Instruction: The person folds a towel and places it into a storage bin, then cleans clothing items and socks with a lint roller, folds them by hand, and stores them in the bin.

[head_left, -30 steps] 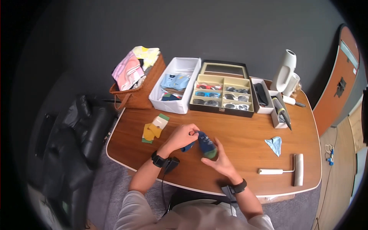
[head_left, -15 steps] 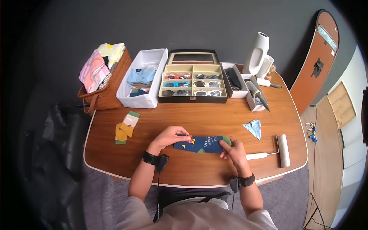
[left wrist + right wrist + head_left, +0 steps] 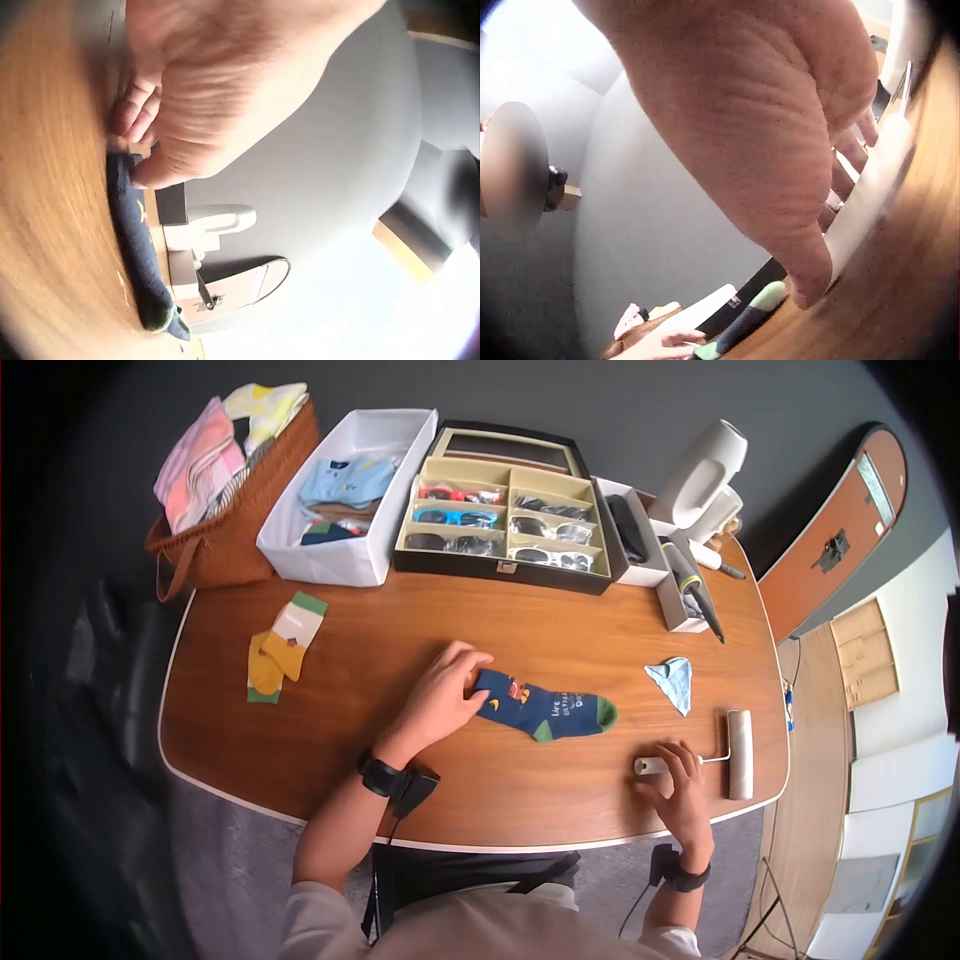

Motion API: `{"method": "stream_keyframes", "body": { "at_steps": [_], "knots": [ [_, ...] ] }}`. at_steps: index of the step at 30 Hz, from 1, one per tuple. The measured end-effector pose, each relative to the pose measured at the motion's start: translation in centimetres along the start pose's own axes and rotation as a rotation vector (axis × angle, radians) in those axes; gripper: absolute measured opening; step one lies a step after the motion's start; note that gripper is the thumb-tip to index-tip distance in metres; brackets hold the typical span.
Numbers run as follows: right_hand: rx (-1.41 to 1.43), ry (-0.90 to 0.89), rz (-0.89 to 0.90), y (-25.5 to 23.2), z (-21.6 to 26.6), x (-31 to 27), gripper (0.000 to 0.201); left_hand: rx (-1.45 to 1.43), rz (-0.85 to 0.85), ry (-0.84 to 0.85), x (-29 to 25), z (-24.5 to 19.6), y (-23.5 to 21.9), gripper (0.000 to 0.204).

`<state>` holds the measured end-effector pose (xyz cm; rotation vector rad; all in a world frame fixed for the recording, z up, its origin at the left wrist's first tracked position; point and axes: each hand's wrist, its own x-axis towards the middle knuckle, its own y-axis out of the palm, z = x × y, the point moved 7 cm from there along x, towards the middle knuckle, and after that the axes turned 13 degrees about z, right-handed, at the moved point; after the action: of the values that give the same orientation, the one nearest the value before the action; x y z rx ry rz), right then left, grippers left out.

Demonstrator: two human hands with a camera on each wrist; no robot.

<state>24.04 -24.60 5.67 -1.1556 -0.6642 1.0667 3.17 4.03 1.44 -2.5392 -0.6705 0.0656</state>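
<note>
Right hand [image 3: 683, 785] left sock [image 3: 545, 707], grip now curls on lint roller [image 3: 738, 754] handle; left hand [image 3: 440, 695] presses cuff, fingers spread; cloth [image 3: 672, 680] nearby.

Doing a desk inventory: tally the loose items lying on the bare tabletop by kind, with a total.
Navy sock, under the left hand: 1
Yellow socks: 1 bundle
Blue cloth: 1
Lint roller, handle under the right hand: 1
Total: 4

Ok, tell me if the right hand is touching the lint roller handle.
Touching. The head view shows the right hand with fingers laid over the lint roller handle's end; the right wrist view shows fingertips against the white handle.
</note>
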Motion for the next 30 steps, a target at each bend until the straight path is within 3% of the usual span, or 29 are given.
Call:
{"method": "stream_keyframes", "body": {
  "at_steps": [2,4,6,7,8,10,12,13,14,16,18,20,23,24,26,27,28,29,30],
  "knots": [
    [-0.079,0.021,0.024,0.1,-0.1,-0.3,0.051,0.105,-0.187,0.18,-0.6,-2.7,-1.1,0.029],
    [-0.16,0.008,0.015,0.4,-1.0,-0.1,0.046,0.138,-0.129,0.222,-0.5,-3.3,-0.9,0.028],
    [-0.203,-0.023,-0.026,-0.5,-0.5,0.2,0.04,-0.041,0.263,0.332,-0.6,-3.8,2.4,0.033],
    [-0.217,0.0,-0.007,-0.9,-0.8,0.3,0.039,0.119,0.301,0.398,-1.2,-4.6,3.5,0.041],
    [-0.23,0.024,0.013,-1.2,-1.0,0.4,0.038,0.316,0.424,0.358,-1.6,-4.7,5.0,0.06],
    [-0.217,0.039,-0.052,-3.6,-0.3,0.6,0.03,0.432,0.501,0.327,-2.6,-3.6,6.8,0.076],
    [-0.139,0.009,-0.163,-5.9,-0.9,0.4,0.029,0.493,0.511,0.311,-3.1,-3.8,7.6,0.079],
    [-0.027,0.11,-0.139,-6.7,-1.9,0.1,0.03,0.557,0.516,0.292,-3.1,-3.8,7.8,0.083],
    [-0.07,0.042,-0.177,-8.1,-1.5,-0.2,0.027,0.552,0.518,0.3,-3.3,-3.9,8.0,0.083],
    [-0.076,0.065,-0.218,-10.5,-0.8,-1.1,0.025,0.566,0.47,0.289,-3.2,-4.0,7.7,0.077],
    [0.031,-0.101,-0.381,-12.7,1.1,-2.6,0.021,0.515,0.43,0.331,-2.9,-4.1,7.4,0.068],
    [0.168,-0.36,-0.652,-14.5,2.8,-4.3,0.017,0.466,0.399,0.368,-2.4,-4.3,6.9,0.058],
    [0.51,-0.51,-0.961,-16.7,4.5,-5.3,0.014,-0.01,-0.004,0.271,-0.7,-4.0,2.3,0.017],
    [0.507,-0.51,-0.964,-17.0,5.6,-4.5,0.014,0.05,-0.14,0.234,-0.7,-4.2,0.3,0.013],
    [0.877,-0.568,-1.008,-17.0,6.0,-2.5,0.018,-0.036,-0.292,0.09,-0.6,-1.9,-1.2,0.015],
    [0.973,-0.532,-1.076,-16.3,5.8,-1.3,0.021,-0.033,-0.298,0.091,-0.7,-1.4,-1.6,0.015],
    [1.073,-0.536,-0.92,-15.6,7.7,0.6,0.02,-0.024,-0.183,0.019,-0.6,-0.5,-1.3,0.018],
    [1.158,-0.485,-0.926,-14.6,8.4,2.1,0.018,-0.014,-0.069,-0.055,-0.4,0.3,-0.8,0.02],
    [1.242,-0.433,-0.932,-13.5,8.9,3.7,0.016,-0.011,-0.077,-0.055,-0.3,0.8,-0.7,0.02]
  ]
}}
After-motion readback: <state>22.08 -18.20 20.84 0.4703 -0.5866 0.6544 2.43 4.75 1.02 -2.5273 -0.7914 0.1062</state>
